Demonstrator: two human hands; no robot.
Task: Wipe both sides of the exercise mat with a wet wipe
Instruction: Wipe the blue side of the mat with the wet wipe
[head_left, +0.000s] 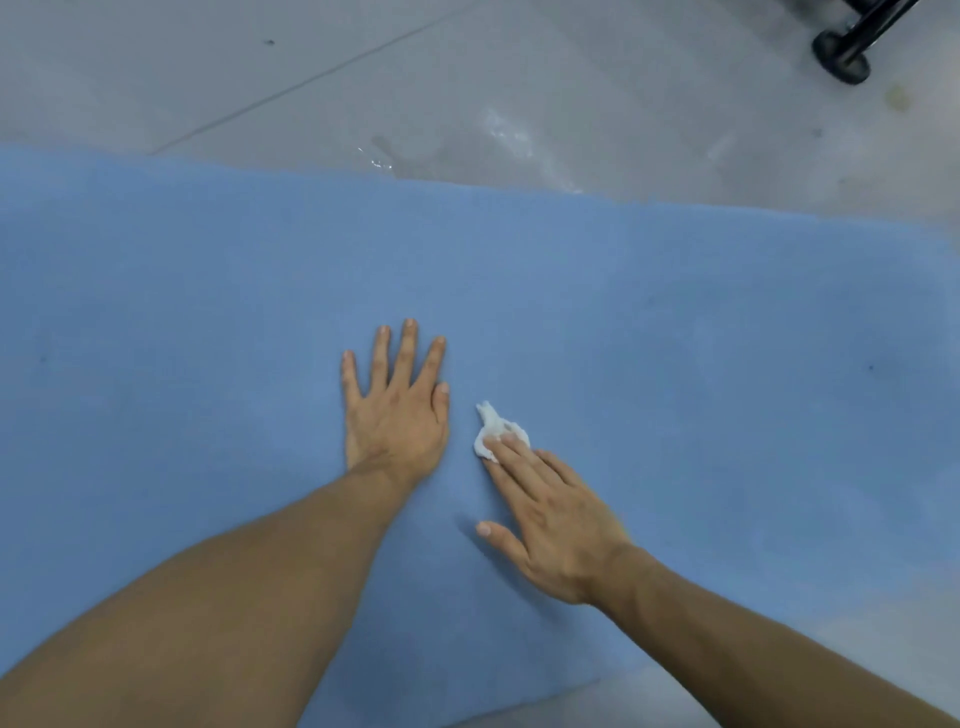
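Observation:
A blue exercise mat (675, 322) lies flat on a grey floor and fills most of the view. My left hand (397, 410) rests palm down on the mat near its middle, fingers straight and spread. Just to its right, my right hand (550, 519) presses a crumpled white wet wipe (496, 428) onto the mat with straight fingertips. The thumb sticks out to the left. Part of the wipe is hidden under the fingertips.
Grey floor (363, 67) runs beyond the mat's far edge, with a wet patch (498, 140) close to that edge. A black wheel on a dark frame (841, 54) stands at the top right. A strip of floor shows at the bottom right.

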